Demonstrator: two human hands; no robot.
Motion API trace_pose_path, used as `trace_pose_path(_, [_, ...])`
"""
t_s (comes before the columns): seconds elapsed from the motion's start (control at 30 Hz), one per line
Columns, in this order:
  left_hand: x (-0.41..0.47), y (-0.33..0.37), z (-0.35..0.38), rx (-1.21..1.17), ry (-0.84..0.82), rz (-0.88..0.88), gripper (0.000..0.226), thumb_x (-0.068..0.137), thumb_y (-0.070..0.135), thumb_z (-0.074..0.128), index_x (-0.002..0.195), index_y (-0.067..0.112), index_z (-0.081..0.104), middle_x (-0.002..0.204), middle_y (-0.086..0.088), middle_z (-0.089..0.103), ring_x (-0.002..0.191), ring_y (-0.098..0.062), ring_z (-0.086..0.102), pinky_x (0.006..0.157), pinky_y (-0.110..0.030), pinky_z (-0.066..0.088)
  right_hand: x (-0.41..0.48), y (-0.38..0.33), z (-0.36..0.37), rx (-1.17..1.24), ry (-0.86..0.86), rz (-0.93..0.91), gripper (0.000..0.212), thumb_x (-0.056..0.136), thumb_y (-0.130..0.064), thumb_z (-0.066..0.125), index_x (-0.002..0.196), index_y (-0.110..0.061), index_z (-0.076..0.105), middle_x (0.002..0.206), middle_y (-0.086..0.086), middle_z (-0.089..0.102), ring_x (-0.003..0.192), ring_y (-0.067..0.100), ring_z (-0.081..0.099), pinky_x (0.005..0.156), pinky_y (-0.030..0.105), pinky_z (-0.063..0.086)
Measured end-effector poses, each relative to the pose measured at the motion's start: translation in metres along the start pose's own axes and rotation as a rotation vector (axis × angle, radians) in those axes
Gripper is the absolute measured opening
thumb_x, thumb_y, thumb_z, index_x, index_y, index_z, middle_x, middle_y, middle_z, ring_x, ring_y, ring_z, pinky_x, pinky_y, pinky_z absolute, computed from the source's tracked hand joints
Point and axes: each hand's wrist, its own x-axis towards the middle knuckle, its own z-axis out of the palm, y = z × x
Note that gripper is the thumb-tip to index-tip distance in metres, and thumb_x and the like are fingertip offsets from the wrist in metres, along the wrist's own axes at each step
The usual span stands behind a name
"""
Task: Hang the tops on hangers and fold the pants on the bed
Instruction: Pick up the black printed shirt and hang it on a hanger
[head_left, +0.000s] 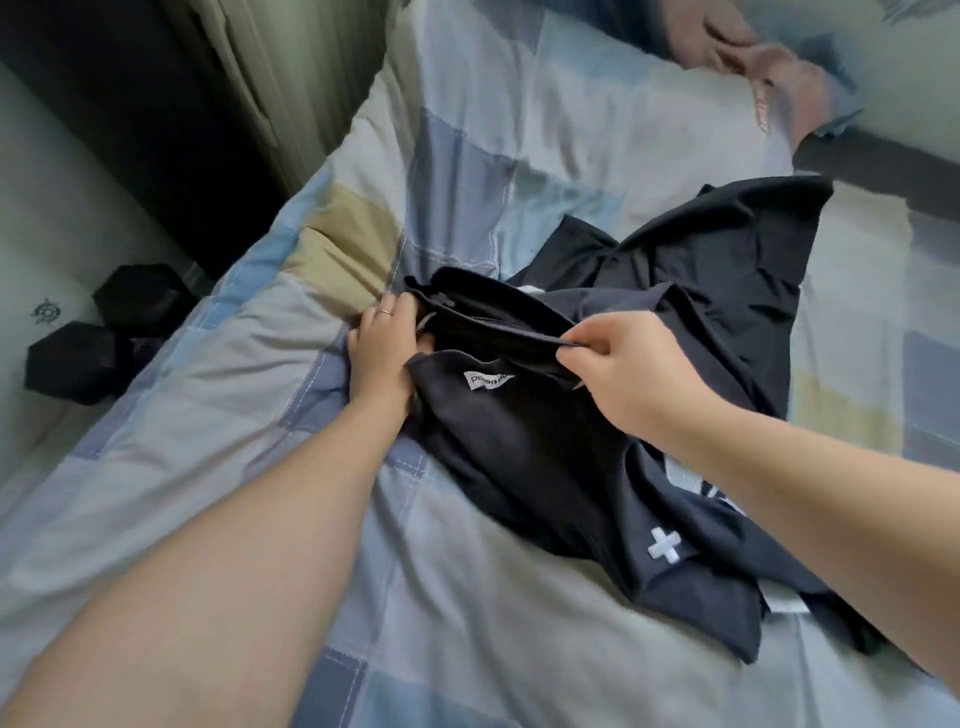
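Dark navy clothes (545, 457) lie in a heap on the bed, one with a white label at its neck and a white cross on the cloth. A black waistband (498, 317) sits at the heap's top left. My left hand (382, 353) holds the left end of that waistband, fingers tucked into the fabric. My right hand (618, 364) pinches the waistband's right edge between thumb and fingers. More dark cloth (727, 260) spreads behind toward the upper right. No hanger shows in the head view.
The bed carries a patchwork quilt (467, 156) in blue, grey and beige. A pinkish garment (769, 78) lies at the far right by the pillow. Two black dumbbells (98, 332) rest on the floor left of the bed, near a dark wardrobe.
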Motion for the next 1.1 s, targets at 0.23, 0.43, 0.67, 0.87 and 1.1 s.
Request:
trace_pose_path(0.23, [-0.141,0.045,-0.077,-0.466,0.039,0.209,0.021,0.068,0.005,0.052,0.077,0.022,0.044,0.100,0.001,0.048,0.086,-0.023,0.050,0.077,-0.033,0.043,-0.141,0.027,-0.049,0.158,-0.021,0.232,0.021,0.095,-0.021,0.060,0.079,-0.009,0.068,0.062,0.002,0.055,0.059,0.011,0.044,0.059,0.029,0.036])
trace_pose_path(0.43, [-0.293,0.100,-0.104,-0.533,-0.288,0.076,0.021,0.072,0.011,0.056,0.074,0.022,0.038,0.073,0.012,0.047,0.068,-0.015,0.042,0.063,-0.035,0.036,-0.281,0.056,-0.096,0.324,0.097,0.370,0.024,0.095,-0.020,0.062,0.072,-0.025,0.063,0.055,-0.016,0.054,0.058,0.001,0.048,0.062,0.026,0.037])
trace_pose_path(0.67, [-0.463,0.185,-0.160,-0.600,-0.507,0.017,0.057,0.083,0.024,0.073,0.125,0.043,0.038,0.088,0.013,0.063,0.082,-0.011,0.063,0.075,-0.039,0.050,-0.466,0.091,-0.165,0.600,0.197,0.342,0.029,0.097,-0.005,0.058,0.076,-0.024,0.065,0.065,-0.022,0.063,0.066,-0.004,0.054,0.066,0.013,0.042])
trace_pose_path(0.87, [-0.590,0.282,-0.211,-0.412,-0.627,0.257,0.072,0.080,0.039,0.075,0.137,0.054,0.036,0.109,0.027,0.062,0.092,-0.008,0.065,0.080,-0.032,0.054,-0.617,0.124,-0.228,0.720,0.279,0.229,0.027,0.097,-0.002,0.057,0.080,-0.021,0.066,0.073,-0.016,0.066,0.075,0.002,0.058,0.073,0.018,0.045])
trace_pose_path(1.1, [-0.685,0.393,-0.256,-0.419,-0.450,0.263,0.027,0.089,0.024,0.071,0.079,0.021,0.047,0.074,0.002,0.054,0.072,-0.019,0.054,0.067,-0.047,0.046,-0.741,0.140,-0.297,0.668,0.291,0.191,0.034,0.097,-0.010,0.061,0.079,-0.038,0.066,0.098,-0.025,0.062,0.094,-0.002,0.059,0.081,0.013,0.040])
